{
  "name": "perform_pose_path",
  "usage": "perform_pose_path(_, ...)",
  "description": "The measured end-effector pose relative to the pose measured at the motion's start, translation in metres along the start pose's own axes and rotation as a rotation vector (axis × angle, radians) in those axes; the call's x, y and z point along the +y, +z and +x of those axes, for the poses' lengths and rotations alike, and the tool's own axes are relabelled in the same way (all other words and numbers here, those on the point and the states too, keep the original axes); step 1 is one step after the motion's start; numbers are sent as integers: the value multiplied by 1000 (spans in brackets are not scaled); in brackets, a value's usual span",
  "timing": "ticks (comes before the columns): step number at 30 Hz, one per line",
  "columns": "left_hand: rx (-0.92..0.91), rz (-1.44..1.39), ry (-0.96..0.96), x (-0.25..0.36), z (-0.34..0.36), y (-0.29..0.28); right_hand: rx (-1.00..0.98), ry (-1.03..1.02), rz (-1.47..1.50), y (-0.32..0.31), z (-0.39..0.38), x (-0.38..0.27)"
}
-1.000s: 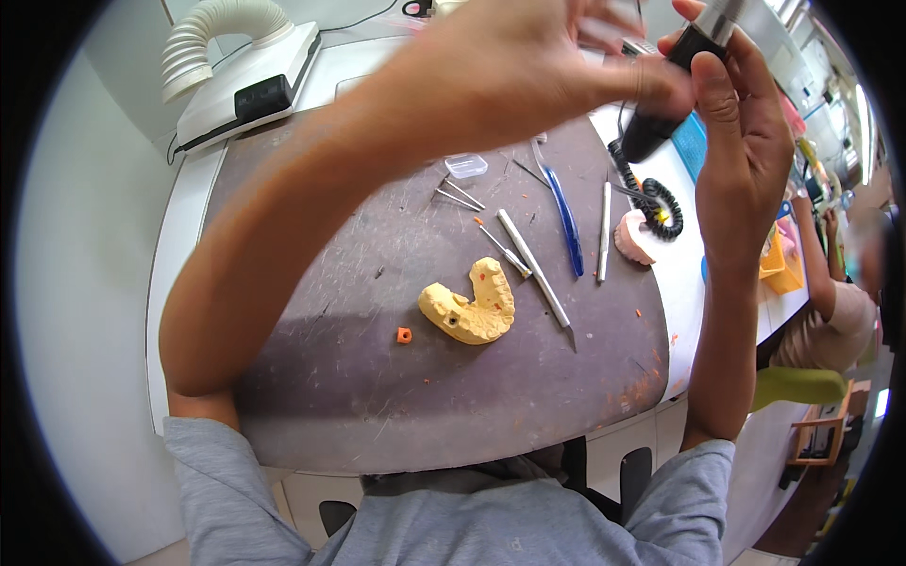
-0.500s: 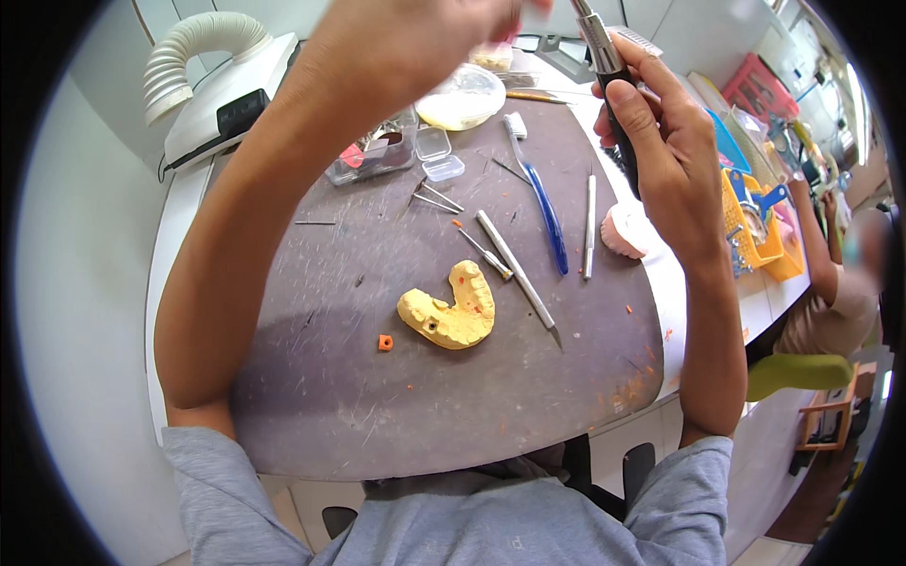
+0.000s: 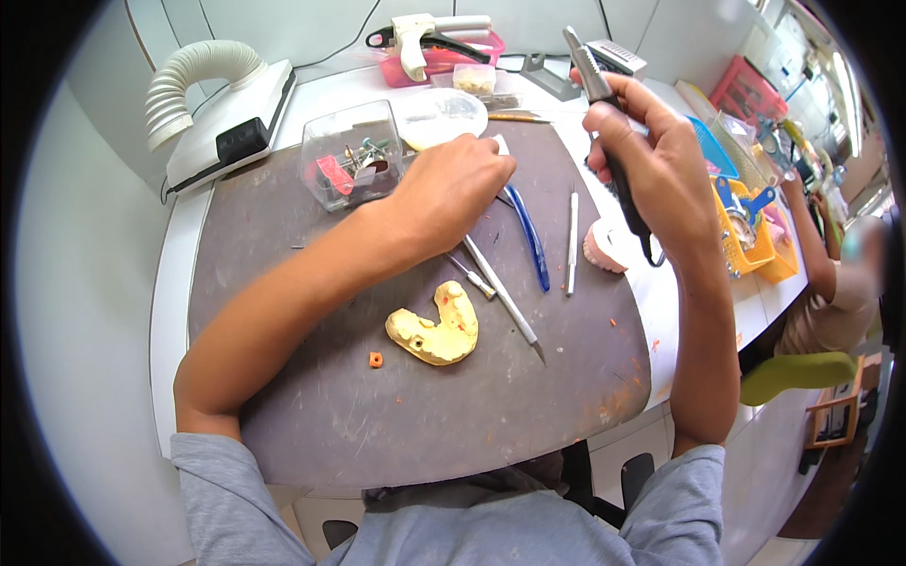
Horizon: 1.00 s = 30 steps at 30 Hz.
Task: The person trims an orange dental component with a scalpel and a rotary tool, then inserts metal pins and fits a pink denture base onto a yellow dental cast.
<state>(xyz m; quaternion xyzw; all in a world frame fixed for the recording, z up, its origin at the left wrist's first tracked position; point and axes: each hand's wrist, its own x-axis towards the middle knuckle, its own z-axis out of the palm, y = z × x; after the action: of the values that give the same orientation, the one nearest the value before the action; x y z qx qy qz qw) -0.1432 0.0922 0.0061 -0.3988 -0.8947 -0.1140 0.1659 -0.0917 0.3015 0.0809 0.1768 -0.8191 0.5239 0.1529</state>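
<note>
My right hand [image 3: 651,141] is wrapped round a dental handpiece [image 3: 591,74] with a metal front and black body, its head pointing up and its cord hanging below. Over the middle of the board, my left hand [image 3: 458,184] has its fingers curled downward beside the blue toothbrush [image 3: 530,236]. Whatever those fingers hold or touch is hidden. Nearer me lies a yellow dental cast [image 3: 439,332], horseshoe-shaped, with a dark hole on its left arm. A small orange block [image 3: 376,360] with a hole sits just left of it.
A wax knife [image 3: 505,297], a brush-like tool [image 3: 472,275], a thin white-handled tool [image 3: 573,245] and a pink-and-white denture model [image 3: 606,247] lie on the grey board [image 3: 311,406]. A clear box [image 3: 349,156] of burs stands behind. Yellow baskets [image 3: 746,231] and a co-worker [image 3: 840,321] are at right.
My left hand has come down from beside the handpiece tip to the board by the toothbrush. My right hand still holds the handpiece. The view has shifted slightly.
</note>
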Motion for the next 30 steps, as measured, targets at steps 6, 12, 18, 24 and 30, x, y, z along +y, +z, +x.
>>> perform_pose_path(6, 58, 99, 107, -3, -1, 2, -52, -32, -104, -2, -2, 9)
perform_pose_path(12, 205, -83, -20, -26, 3, -60, -24, -82, -338, 6, -6, 10)
perform_pose_path(18, 319, -128, -66, -28, 4, -96, -90, -75, -372, 7, -9, 3)
perform_pose_path(24, 360, -154, 26, -27, 5, -90, -89, -89, -341, 11, -10, 1)
perform_pose_path(30, 356, -173, 76, -19, 5, -88, -96, -97, -337, 11, -11, 1)
